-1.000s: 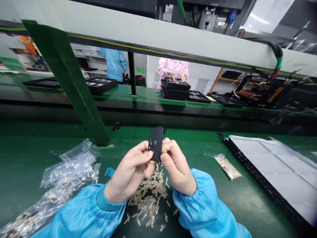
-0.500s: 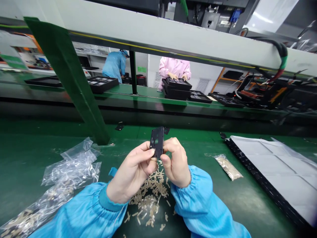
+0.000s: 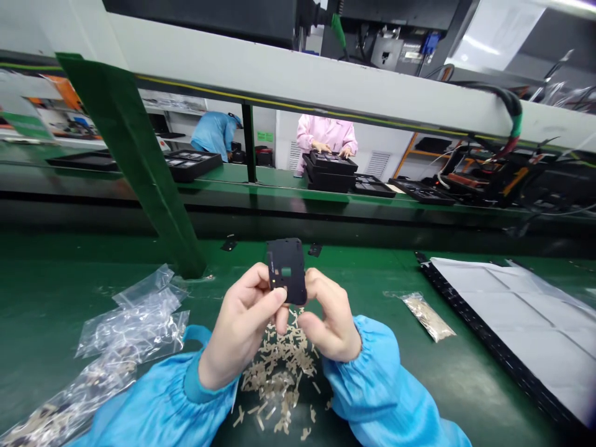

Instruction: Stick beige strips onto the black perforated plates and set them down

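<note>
Both forearms, in blue sleeves (image 3: 153, 403), angle inward and meet above the worktop (image 3: 93, 267). The left hand (image 3: 242, 332) is closed around a black plate (image 3: 286, 271) with a small square window, its thumb pressed on the plate's lower face. The right hand (image 3: 330, 320) is curled and pinches the plate's lower right edge. The plate stands nearly upright between them, over a loose pile of beige strips (image 3: 279, 372). Crumpled clear plastic bags (image 3: 135, 329) lie to the left; a small filled bag (image 3: 427, 316) and a white sheet on a black tray (image 3: 503, 310) lie to the right. Beyond a green strut (image 3: 135, 161), a person in pink (image 3: 326, 133) handles stacked black trays (image 3: 329, 172).
</note>
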The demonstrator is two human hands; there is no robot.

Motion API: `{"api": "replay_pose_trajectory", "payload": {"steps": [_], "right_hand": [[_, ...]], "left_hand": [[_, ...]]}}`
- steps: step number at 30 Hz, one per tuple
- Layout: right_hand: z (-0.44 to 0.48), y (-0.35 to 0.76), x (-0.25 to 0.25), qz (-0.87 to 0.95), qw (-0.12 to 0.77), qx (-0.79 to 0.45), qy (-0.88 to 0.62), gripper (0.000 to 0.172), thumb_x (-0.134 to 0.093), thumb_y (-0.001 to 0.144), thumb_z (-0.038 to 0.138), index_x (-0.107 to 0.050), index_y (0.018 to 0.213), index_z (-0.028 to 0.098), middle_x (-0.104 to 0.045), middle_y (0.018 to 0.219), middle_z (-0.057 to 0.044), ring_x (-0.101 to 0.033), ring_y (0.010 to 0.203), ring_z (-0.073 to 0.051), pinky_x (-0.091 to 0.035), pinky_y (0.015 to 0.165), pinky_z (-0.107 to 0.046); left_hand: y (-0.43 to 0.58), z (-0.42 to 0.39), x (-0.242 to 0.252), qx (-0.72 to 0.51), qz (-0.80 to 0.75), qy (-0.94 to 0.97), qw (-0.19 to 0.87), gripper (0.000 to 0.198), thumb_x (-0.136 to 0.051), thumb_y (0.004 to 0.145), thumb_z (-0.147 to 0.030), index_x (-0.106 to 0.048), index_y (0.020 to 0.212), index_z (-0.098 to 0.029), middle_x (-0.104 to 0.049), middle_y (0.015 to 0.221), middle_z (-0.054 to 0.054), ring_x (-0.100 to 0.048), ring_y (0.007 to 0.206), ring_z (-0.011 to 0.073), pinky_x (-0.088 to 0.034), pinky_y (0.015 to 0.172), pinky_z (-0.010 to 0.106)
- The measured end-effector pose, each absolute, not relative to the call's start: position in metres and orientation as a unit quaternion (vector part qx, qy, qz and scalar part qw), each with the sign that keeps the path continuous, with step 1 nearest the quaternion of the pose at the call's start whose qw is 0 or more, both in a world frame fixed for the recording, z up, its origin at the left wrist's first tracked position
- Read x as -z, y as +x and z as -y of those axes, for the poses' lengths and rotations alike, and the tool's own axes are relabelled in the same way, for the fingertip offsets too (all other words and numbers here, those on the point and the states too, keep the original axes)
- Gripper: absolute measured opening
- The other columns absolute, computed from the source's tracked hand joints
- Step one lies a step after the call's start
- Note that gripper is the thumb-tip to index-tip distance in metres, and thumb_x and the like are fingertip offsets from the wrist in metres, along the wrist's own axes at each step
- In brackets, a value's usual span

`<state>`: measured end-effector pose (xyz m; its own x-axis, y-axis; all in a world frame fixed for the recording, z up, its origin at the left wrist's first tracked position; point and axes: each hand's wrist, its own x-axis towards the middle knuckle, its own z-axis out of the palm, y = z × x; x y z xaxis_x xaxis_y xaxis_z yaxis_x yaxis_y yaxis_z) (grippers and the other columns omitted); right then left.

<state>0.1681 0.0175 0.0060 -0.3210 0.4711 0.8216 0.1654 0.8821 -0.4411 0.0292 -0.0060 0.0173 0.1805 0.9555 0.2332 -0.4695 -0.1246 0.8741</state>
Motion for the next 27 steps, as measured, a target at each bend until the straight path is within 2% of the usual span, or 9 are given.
{"api": "replay_pose_trajectory", "payload": {"steps": [2,4,7,10,13,17,19,22,27], "right_hand": [[-0.014,0.168,-0.008,0.791,0.543,-0.201,-0.199,0.029,-0.032,0.091,0.033,-0.043,0.068,0.019,-0.049,0.064,-0.002,-0.048,0.059,-0.014,-0.040,0.054,-0.029],[-0.011,0.168,-0.009,0.781,0.545,-0.207,-0.226,0.028,-0.031,0.090,0.026,-0.042,0.066,0.019,-0.046,0.063,-0.002,-0.046,0.058,-0.014,-0.038,0.053,-0.027],[-0.012,0.167,-0.008,0.780,0.547,-0.137,-0.272,0.025,-0.034,0.087,0.021,-0.038,0.062,0.020,-0.041,0.058,0.001,-0.040,0.052,-0.012,-0.033,0.050,-0.026],[-0.025,0.170,-0.001,0.791,0.522,-0.070,-0.311,0.027,-0.037,0.086,0.021,-0.035,0.059,0.020,-0.038,0.055,0.002,-0.037,0.050,-0.010,-0.031,0.049,-0.024],[-0.058,0.179,0.015,0.821,0.405,-0.025,-0.401,0.030,-0.035,0.089,0.024,-0.041,0.060,0.019,-0.047,0.058,0.000,-0.045,0.053,-0.011,-0.032,0.051,-0.024],[-0.121,0.189,0.051,0.819,0.084,0.088,-0.561,0.026,-0.036,0.091,0.029,-0.057,0.081,0.017,-0.064,0.083,-0.008,-0.059,0.070,-0.019,-0.036,0.056,-0.026],[-0.152,0.190,0.067,0.813,0.040,0.085,-0.574,0.025,-0.039,0.090,0.026,-0.060,0.088,0.014,-0.065,0.091,-0.014,-0.061,0.080,-0.024,-0.038,0.061,-0.029],[-0.185,0.187,0.082,0.808,0.010,0.069,-0.585,0.026,-0.041,0.089,0.025,-0.061,0.095,0.011,-0.064,0.100,-0.018,-0.060,0.092,-0.029,-0.040,0.069,-0.034],[-0.194,0.179,0.086,0.831,0.001,0.019,-0.555,0.035,-0.034,0.093,0.037,-0.060,0.101,0.015,-0.063,0.104,-0.013,-0.060,0.093,-0.026,-0.043,0.072,-0.032]], "left_hand": [[0.029,0.008,-0.013,-0.597,-0.260,0.516,0.557,0.007,-0.058,0.081,-0.021,-0.053,0.078,-0.017,-0.055,0.062,-0.005,-0.052,0.045,0.0030,-0.040,0.046,0.014],[0.029,0.010,-0.008,-0.602,-0.269,0.550,0.513,0.004,-0.056,0.083,-0.020,-0.053,0.081,-0.018,-0.054,0.057,-0.006,-0.054,0.047,0.0043,-0.042,0.049,0.015],[0.032,0.008,-0.003,-0.599,-0.288,0.565,0.489,0.004,-0.054,0.084,-0.020,-0.051,0.081,-0.019,-0.054,0.056,-0.006,-0.054,0.049,0.0056,-0.044,0.051,0.017],[0.029,-0.005,-0.002,-0.574,-0.319,0.564,0.500,0.006,-0.055,0.083,-0.022,-0.052,0.088,-0.020,-0.059,0.071,-0.003,-0.059,0.061,0.0085,-0.048,0.059,0.020],[0.009,-0.022,0.007,-0.567,-0.394,0.539,0.483,0.027,-0.059,0.078,-0.024,-0.051,0.103,-0.020,-0.057,0.102,0.003,-0.061,0.087,0.0148,-0.050,0.068,0.024],[-0.037,-0.025,0.039,-0.525,-0.506,0.546,0.412,0.025,-0.055,0.080,-0.029,-0.052,0.102,-0.020,-0.057,0.102,0.004,-0.057,0.097,0.0187,-0.047,0.080,0.031],[-0.055,-0.019,0.057,-0.434,-0.559,0.588,0.393,0.023,-0.054,0.080,-0.033,-0.055,0.099,-0.020,-0.058,0.100,0.004,-0.056,0.097,0.0199,-0.045,0.085,0.034],[-0.069,-0.012,0.081,-0.312,-0.587,0.666,0.339,0.024,-0.050,0.080,-0.039,-0.058,0.093,-0.019,-0.057,0.100,0.005,-0.055,0.094,0.0218,-0.046,0.082,0.035],[-0.071,-0.016,0.098,-0.233,-0.561,0.746,0.273,0.024,-0.045,0.084,-0.036,-0.059,0.094,-0.020,-0.056,0.107,0.006,-0.054,0.098,0.0215,-0.045,0.085,0.035]]}}
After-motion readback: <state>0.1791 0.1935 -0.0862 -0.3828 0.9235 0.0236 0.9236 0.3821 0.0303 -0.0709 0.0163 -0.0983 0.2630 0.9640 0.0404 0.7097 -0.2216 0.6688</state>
